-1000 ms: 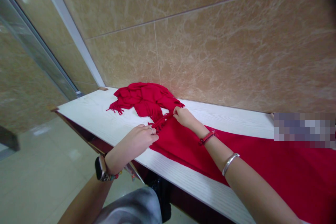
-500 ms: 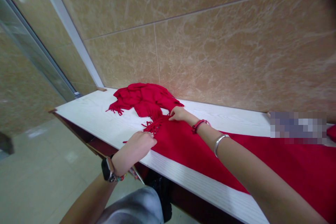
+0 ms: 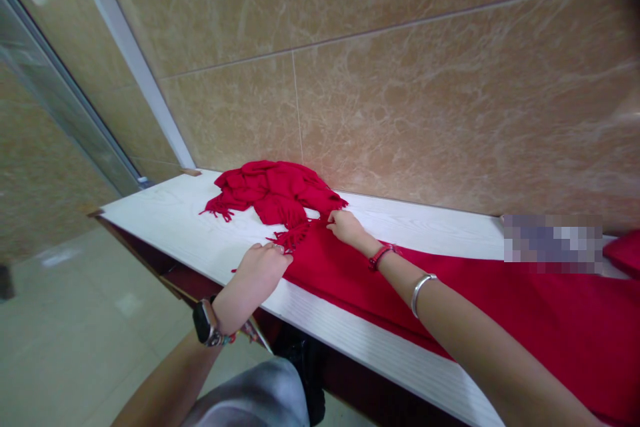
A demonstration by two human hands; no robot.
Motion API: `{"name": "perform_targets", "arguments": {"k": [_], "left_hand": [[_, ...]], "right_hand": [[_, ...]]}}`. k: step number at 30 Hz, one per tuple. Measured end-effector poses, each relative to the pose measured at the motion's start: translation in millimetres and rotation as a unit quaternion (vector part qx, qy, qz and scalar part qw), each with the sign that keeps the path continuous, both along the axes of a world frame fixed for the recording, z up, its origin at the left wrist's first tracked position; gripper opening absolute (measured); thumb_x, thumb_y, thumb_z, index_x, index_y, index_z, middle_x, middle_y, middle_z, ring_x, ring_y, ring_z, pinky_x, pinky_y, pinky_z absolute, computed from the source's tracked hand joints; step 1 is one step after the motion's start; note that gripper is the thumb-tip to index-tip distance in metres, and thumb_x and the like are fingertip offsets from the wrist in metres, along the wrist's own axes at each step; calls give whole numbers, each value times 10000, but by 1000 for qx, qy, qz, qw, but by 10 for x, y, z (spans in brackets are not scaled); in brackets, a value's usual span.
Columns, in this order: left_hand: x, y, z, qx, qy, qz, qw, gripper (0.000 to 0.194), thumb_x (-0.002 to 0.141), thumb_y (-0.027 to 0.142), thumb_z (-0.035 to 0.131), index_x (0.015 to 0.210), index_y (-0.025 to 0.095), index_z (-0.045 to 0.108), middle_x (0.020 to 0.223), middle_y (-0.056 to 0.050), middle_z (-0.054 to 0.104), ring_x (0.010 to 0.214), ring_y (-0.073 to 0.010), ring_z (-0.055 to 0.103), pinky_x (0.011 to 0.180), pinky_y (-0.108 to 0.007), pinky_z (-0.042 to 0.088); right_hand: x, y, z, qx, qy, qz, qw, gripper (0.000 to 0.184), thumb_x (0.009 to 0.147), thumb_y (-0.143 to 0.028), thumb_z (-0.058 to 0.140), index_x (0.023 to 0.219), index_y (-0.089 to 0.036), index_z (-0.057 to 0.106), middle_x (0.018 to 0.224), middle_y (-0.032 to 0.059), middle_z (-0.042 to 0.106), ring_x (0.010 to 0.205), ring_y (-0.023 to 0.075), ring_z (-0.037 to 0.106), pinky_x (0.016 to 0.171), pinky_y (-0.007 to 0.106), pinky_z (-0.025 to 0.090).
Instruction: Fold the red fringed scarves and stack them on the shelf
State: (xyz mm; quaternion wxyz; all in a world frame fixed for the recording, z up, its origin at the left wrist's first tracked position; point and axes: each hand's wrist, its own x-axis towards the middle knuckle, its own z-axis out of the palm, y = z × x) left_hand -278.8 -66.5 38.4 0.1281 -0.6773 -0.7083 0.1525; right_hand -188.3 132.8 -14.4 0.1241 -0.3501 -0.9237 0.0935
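A long red scarf [image 3: 480, 300] lies stretched flat along the white tabletop, its fringed end toward the left. My left hand [image 3: 263, 273] is closed at the near corner of that end, with the fringe by its fingers. At the far corner my right hand [image 3: 345, 227] pinches the scarf's edge between thumb and fingers. Just beyond both hands, a second fringed red scarf [image 3: 280, 188] sits in a crumpled heap against the wall. The fingertips of my left hand are partly hidden.
The narrow white table [image 3: 165, 220] runs along a brown marble-tiled wall [image 3: 425, 113]. A blurred-out item [image 3: 553, 240] lies at the back right, beside more red cloth [image 3: 625, 253]. Below the near edge is a dark open shelf space.
Both hands still hold the scarf's end. My left hand has shifted slightly left, and my right hand slightly right and away from it. The view has moved a little.
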Motion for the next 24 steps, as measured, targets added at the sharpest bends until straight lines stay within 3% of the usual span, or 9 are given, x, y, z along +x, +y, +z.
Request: {"name": "perform_targets", "arguments": {"k": [7, 13, 17, 20, 24], "left_hand": [[6, 77, -108, -30, -14, 45, 998, 288, 800, -14, 401, 872, 126, 643, 815, -128, 666, 812, -266, 646, 654, -367, 486], [32, 16, -97, -5, 1, 60, 998, 317, 780, -20, 388, 890, 131, 644, 840, -126, 665, 823, -257, 639, 665, -358, 483], [129, 47, -121, 79, 19, 14, 997, 252, 833, 124, 447, 1024, 146, 610, 1030, -135, 624, 926, -248, 600, 760, -354, 478], [246, 187, -203, 131, -19, -50, 990, 338, 882, 246, 428, 1180, 119, 523, 1260, -157, 498, 1132, -260, 489, 913, -375, 416], [311, 392, -390, 121, -111, -127, 978, 451, 924, 303, 334, 1317, 86, 367, 1407, -162, 316, 1309, -237, 264, 1035, -364, 289]], "right_hand": [[92, -289, -135, 61, 60, -34, 996, 265, 862, -218, 448, 1111, -148, 507, 1143, 142, 531, 1075, 235, 467, 876, 377, 380], [296, -297, -9, 69, 76, -25, 994, 388, 831, -215, 484, 1214, -165, 443, 1272, 153, 422, 1161, 252, 376, 910, 402, 370], [631, -389, 110, 30, 50, 11, 998, 437, 824, -256, 505, 1242, -148, 440, 1304, 169, 394, 1180, 271, 380, 913, 419, 383], [969, -564, 165, 8, 21, 37, 999, 492, 826, -312, 511, 1277, -137, 421, 1322, 176, 396, 1208, 293, 371, 929, 434, 383], [1388, -824, 121, -10, -31, 16, 999, 589, 843, -430, 466, 1335, -124, 360, 1400, 181, 320, 1296, 329, 245, 986, 514, 309]]}}
